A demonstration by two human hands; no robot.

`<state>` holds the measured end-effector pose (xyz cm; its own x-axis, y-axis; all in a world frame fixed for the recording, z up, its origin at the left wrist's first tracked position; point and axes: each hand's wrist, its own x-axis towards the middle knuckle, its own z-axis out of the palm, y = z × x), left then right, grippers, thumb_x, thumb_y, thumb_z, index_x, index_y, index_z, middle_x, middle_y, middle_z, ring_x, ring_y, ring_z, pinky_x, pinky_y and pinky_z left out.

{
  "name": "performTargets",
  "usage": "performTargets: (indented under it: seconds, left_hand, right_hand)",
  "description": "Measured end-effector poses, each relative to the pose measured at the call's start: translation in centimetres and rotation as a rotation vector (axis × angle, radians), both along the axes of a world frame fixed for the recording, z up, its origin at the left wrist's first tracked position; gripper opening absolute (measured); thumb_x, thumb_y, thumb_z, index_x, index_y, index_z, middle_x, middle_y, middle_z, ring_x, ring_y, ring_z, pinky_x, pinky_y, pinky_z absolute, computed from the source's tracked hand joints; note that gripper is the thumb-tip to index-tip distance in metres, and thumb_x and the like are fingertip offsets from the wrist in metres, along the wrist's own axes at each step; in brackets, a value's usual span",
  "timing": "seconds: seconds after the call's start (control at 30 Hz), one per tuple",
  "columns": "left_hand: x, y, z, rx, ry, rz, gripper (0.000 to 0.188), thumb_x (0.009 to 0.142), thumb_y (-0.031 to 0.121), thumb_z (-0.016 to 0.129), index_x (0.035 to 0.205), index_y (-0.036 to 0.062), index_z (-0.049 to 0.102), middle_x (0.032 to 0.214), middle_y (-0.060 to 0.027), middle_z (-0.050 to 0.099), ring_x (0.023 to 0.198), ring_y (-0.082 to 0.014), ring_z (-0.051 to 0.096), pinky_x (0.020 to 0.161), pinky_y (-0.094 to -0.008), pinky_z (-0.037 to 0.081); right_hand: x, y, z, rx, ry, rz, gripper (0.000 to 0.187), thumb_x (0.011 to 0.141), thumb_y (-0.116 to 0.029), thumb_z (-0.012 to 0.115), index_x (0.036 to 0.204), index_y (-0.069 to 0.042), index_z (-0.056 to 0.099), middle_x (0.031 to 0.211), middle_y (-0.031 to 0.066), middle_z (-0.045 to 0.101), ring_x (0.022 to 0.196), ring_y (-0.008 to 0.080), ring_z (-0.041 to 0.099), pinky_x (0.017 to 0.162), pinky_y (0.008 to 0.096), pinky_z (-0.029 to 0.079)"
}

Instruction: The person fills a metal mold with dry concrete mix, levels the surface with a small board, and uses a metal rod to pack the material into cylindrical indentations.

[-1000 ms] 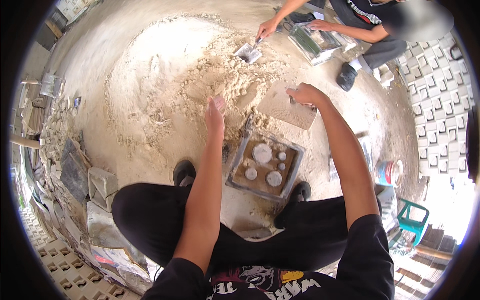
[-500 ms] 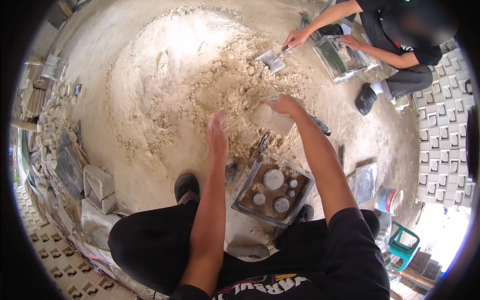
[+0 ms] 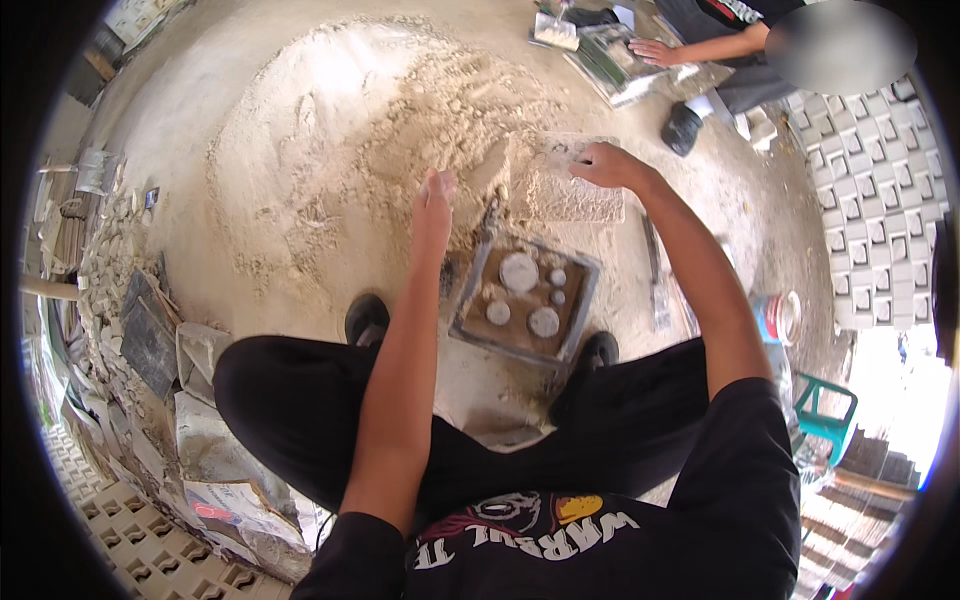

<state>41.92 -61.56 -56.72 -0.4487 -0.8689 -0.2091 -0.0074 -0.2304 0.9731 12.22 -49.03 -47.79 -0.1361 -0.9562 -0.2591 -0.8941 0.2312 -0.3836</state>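
Co-worker (image 3: 725, 47) cut off at top — head (image 3: 842, 46) blurred, left grip (image 3: 433, 200) slightly blurred, right shoe (image 3: 600, 350) partly hidden

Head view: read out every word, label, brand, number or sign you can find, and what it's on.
Black T-shirt: large white lettering, which I won't copy out.
Co-worker's dark shirt: red and white print, too small to read.
Bucket at right: coloured label, too small to read.
Printed sheet at lower left: too blurred to read.
Square tray: no lettering visible.
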Motion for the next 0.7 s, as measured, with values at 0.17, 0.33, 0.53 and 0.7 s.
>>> performTargets:
  seconds: [0.17,0.33,0.53,0.7]
  left_hand:
    - [-1.0,2.6,-1.9,-0.108,-0.265,-0.318,0.072,0.097,0.057,0.03,0.107,-0.0056,0.064,0.11,-0.0222,0.065,0.109,-0.0333,0.06,0.097,-0.039,0.041]
    - [-0.3,4.0,-5.4,-0.191,-0.527,-0.435,0.08,0.094,0.065,0.023,0.102,-0.0015,0.067,0.108,-0.0243,0.064,0.11,-0.0417,0.057,0.098,-0.0446,0.039]
    - [1.4,4.7,-5.8,-0.098,-0.528,-0.599,0.079,0.093,0.066,0.025,0.107,0.0005,0.067,0.106,-0.0216,0.066,0.108,-0.038,0.059,0.098,-0.0446,0.039]
    - [2.4,5.0,-5.6,-0.158,-0.467,-0.522,0.077,0.094,0.064,0.028,0.103,0.0,0.068,0.099,-0.0232,0.066,0.102,-0.0382,0.061,0.094,-0.0436,0.042]
  right_hand:
    - [3.5,6.1,1.6,0.159,0.133,0.101,0.042,0.081,-0.043,0.057,0.079,-0.002,0.065,0.074,0.0185,0.063,0.064,0.0319,0.058,0.065,0.0434,0.046]
    - [8.9,8.0,0.6,0.342,0.225,0.248,0.041,0.08,-0.043,0.056,0.077,-0.003,0.066,0.074,0.0178,0.063,0.068,0.0345,0.059,0.065,0.0452,0.047]
    - [14.4,9.2,1.0,0.31,0.395,0.461,0.043,0.073,-0.05,0.063,0.069,-0.007,0.069,0.065,0.0136,0.064,0.062,0.0335,0.062,0.056,0.0443,0.049]
    - [19.0,8.6,0.9,0.299,0.572,0.625,0.037,0.07,-0.047,0.069,0.072,-0.01,0.071,0.067,0.0087,0.067,0.064,0.027,0.065,0.054,0.041,0.049]
